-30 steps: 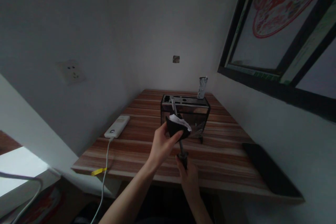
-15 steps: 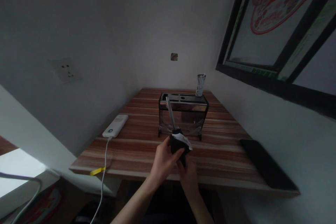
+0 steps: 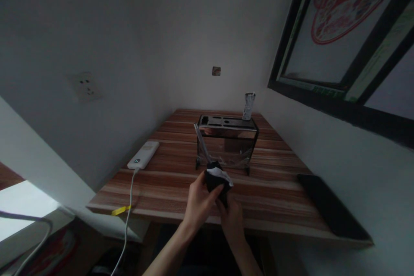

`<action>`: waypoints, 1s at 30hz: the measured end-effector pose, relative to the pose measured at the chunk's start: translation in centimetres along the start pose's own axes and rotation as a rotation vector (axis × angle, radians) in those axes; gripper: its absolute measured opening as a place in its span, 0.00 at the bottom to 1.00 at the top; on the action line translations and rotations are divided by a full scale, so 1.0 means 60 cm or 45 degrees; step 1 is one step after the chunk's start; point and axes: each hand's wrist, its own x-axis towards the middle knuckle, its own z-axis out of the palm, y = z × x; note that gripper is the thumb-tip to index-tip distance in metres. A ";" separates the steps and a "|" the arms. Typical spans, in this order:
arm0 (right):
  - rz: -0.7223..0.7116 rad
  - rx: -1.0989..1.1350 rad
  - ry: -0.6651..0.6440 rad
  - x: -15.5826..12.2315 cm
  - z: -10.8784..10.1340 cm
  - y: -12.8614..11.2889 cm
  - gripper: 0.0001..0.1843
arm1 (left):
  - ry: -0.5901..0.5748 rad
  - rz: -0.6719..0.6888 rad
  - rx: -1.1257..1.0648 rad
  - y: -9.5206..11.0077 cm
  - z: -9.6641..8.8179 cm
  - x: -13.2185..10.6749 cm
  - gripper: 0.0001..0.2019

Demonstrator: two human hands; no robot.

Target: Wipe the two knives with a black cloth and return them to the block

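My left hand (image 3: 200, 200) is closed around a dark cloth (image 3: 215, 180) with a white patch, wrapped round the base of a thin metal rod (image 3: 202, 144). The rod slants up and to the left from the cloth. My right hand (image 3: 231, 217) sits just below and grips the rod's dark handle, mostly hidden by the cloth and fingers. Both hands hover over the near edge of a striped wooden table (image 3: 278, 181). Behind them stands a metal and clear holder (image 3: 228, 140) with slots in its top.
A white power bank (image 3: 144, 155) with a cable lies at the table's left. A dark flat slab (image 3: 330, 205) lies at the right. A small silvery tube (image 3: 249, 105) stands by the back wall. A framed picture (image 3: 349, 39) hangs on the right wall.
The cloth in my left hand slid down the rod towards the handle. The rod's tip has swung from upright to leaning left.
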 end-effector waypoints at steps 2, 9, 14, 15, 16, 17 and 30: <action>0.003 0.027 -0.001 0.001 -0.002 -0.004 0.19 | 0.008 0.004 -0.006 0.000 -0.001 0.000 0.13; 0.009 0.086 0.034 0.000 -0.003 -0.006 0.19 | 0.025 -0.012 -0.118 0.022 -0.008 0.012 0.14; 0.019 0.138 -0.009 0.001 -0.004 -0.007 0.19 | 0.054 -0.010 -0.167 0.035 -0.020 0.027 0.15; 0.027 0.147 -0.024 0.001 -0.004 -0.008 0.19 | 0.064 0.013 -0.166 0.036 -0.023 0.031 0.15; 0.035 0.149 -0.024 0.002 -0.004 -0.009 0.19 | 0.069 0.037 -0.169 0.038 -0.026 0.036 0.15; 0.042 0.144 -0.020 0.002 -0.004 -0.009 0.20 | 0.071 0.058 -0.179 0.039 -0.028 0.041 0.15; 0.070 0.065 0.011 0.000 0.000 0.000 0.27 | 0.110 0.184 -0.295 0.090 -0.052 0.099 0.19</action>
